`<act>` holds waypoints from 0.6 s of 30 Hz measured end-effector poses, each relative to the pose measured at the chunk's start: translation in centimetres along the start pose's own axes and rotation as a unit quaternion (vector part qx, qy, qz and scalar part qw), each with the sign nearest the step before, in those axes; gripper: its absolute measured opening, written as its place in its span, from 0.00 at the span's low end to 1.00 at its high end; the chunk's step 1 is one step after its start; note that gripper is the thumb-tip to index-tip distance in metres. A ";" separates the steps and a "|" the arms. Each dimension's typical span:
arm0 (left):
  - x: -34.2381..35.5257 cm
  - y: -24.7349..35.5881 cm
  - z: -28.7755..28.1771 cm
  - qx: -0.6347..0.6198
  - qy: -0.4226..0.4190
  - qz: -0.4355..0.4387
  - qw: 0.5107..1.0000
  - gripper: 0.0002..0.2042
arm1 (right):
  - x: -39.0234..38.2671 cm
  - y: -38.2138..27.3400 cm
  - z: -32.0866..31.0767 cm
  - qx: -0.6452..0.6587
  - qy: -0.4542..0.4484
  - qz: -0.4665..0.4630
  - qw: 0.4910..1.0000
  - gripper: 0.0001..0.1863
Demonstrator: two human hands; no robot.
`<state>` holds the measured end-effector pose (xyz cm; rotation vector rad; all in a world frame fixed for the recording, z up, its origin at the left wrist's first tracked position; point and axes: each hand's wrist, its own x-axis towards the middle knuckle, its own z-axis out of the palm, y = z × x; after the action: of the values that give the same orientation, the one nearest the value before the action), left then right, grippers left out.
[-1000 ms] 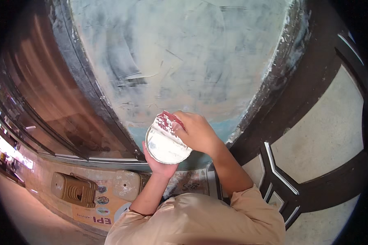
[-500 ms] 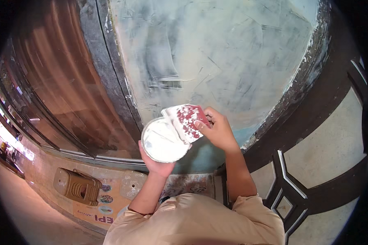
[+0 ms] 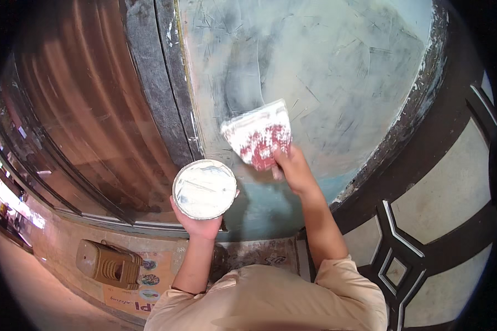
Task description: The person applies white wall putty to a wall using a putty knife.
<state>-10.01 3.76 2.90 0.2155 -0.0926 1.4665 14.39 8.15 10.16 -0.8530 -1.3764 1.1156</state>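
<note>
A round tub of white putty [image 3: 204, 190] rests in my left hand [image 3: 200, 225], whose fingers wrap round its underside and sides. My right hand [image 3: 294, 170] grips a red putty scraper [image 3: 262, 138] by its near end, thumb on top. White putty smears the scraper's face and thickly coats its broad far edge. The scraper is up and to the right of the tub, apart from it. Ahead of it is the wall [image 3: 326, 71], patchy with grey and pale putty; whether the scraper's edge touches the wall I cannot tell.
At left, a dark frame [image 3: 160, 83] borders a glass pane with a brown curtain [image 3: 88, 88] behind it. A brown plastic stool [image 3: 107, 263] lies on a printed sheet [image 3: 128, 295] at lower left. A dark panelled door [image 3: 419, 231] stands at right.
The scraper has left the tub's rim and moved up, its coated edge turned toward the wall. My left hand and the tub have shifted slightly left.
</note>
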 end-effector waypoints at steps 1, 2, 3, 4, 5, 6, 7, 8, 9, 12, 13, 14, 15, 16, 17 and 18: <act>0.0 0.3 -0.1 0.000 0.001 -0.003 1.000 0.37 | 1.3 -1.4 1.3 0.011 0.031 -0.033 0.999 0.14; 0.0 0.6 -0.2 0.025 0.005 -0.005 1.000 0.38 | 2.4 -2.4 2.5 0.011 0.034 -0.033 0.999 0.14; 0.0 0.8 -0.3 0.049 0.008 -0.009 0.999 0.39 | 3.4 -3.1 3.7 0.027 0.056 -0.047 0.997 0.14; -0.2 1.4 -0.7 0.041 0.027 -0.001 0.999 0.39 | 4.0 -3.3 4.8 0.046 0.073 -0.060 0.994 0.15; -0.2 1.5 -0.9 0.040 0.026 -0.009 0.999 0.39 | 4.2 -2.0 4.9 0.043 0.081 -0.062 0.994 0.15; -0.2 1.6 -1.0 0.031 0.028 -0.013 0.999 0.39 | 4.5 0.8 4.5 0.037 0.113 -0.048 0.992 0.14; -0.4 1.9 -1.2 0.024 0.033 -0.014 0.999 0.39 | 4.6 3.7 4.2 0.033 0.141 -0.033 0.989 0.14; -0.5 2.4 -1.2 0.022 0.050 -0.006 0.998 0.40 | 3.6 6.9 4.1 0.023 0.151 -0.011 0.988 0.14; -0.5 2.8 -1.8 0.022 0.049 -0.008 0.999 0.40 | 1.7 9.7 4.4 0.014 0.159 0.010 0.987 0.14; -0.8 3.7 -2.7 0.062 0.012 0.003 0.998 0.36 | -1.4 11.3 4.8 0.059 0.185 0.053 0.980 0.14; -0.6 3.7 -2.7 0.062 0.015 -0.001 0.998 0.36 | -1.1 10.0 4.1 0.042 0.162 0.010 0.986 0.14; -0.7 3.9 -2.6 0.034 0.025 -0.008 0.999 0.36 | -0.8 8.5 4.1 0.028 0.140 -0.029 0.989 0.15; -0.8 4.2 -2.4 0.007 0.036 -0.013 0.999 0.36 | 0.7 5.6 4.3 0.010 0.139 -0.058 0.989 0.15; -0.8 4.0 -1.8 0.017 0.026 -0.027 0.999 0.36 | 2.4 3.6 3.5 -0.021 0.112 -0.075 0.991 0.15; -0.7 4.1 -1.8 0.021 0.030 -0.026 0.999 0.36 | 3.7 0.6 5.4 0.037 0.148 -0.096 0.984 0.16; -0.6 4.0 -1.9 0.041 0.038 -0.033 0.998 0.38 | 5.0 -0.4 5.7 0.028 0.148 -0.113 0.982 0.16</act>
<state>-14.22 3.96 1.27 0.2285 0.0358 1.4123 8.14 11.88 12.39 -0.7654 -1.1549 0.8118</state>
